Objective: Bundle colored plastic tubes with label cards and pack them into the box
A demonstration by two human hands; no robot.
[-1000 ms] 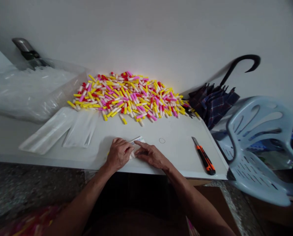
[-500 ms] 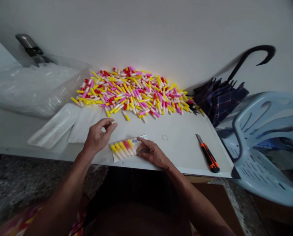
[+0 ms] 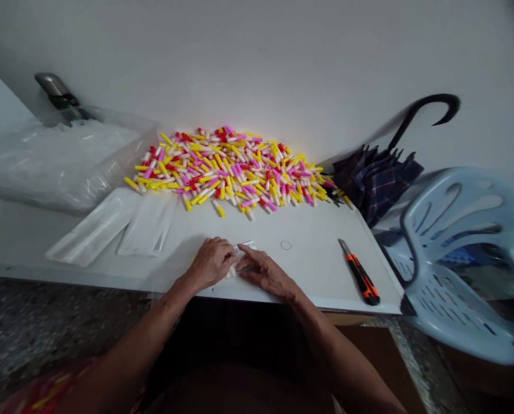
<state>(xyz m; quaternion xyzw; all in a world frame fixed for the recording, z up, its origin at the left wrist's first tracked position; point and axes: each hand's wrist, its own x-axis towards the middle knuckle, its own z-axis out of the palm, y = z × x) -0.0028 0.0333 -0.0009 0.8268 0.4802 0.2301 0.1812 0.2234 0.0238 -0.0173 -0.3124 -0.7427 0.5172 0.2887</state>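
Observation:
A small printed card packet with capped tubes lies near the table's front edge, mostly covered by my hands. My left hand rests over its left part, fingers bent together; what they grip is hidden. On the packet's right end is my right hand, its thumb and fingers closed on it, with a small dark object showing between them. Behind the hands spreads a large heap of small tubes with yellow, red and pink caps. Flat clear plastic sleeves lie to the left.
An orange and black cutter knife lies at the right of the white table, near a thin ring. Back left is a big clear plastic bag. A folded umbrella and a light blue chair stand at the right.
My left hand has come down and right onto the packet, covering the row of tubes that showed before. My right hand stays at the packet's right end. The view has shifted slightly.

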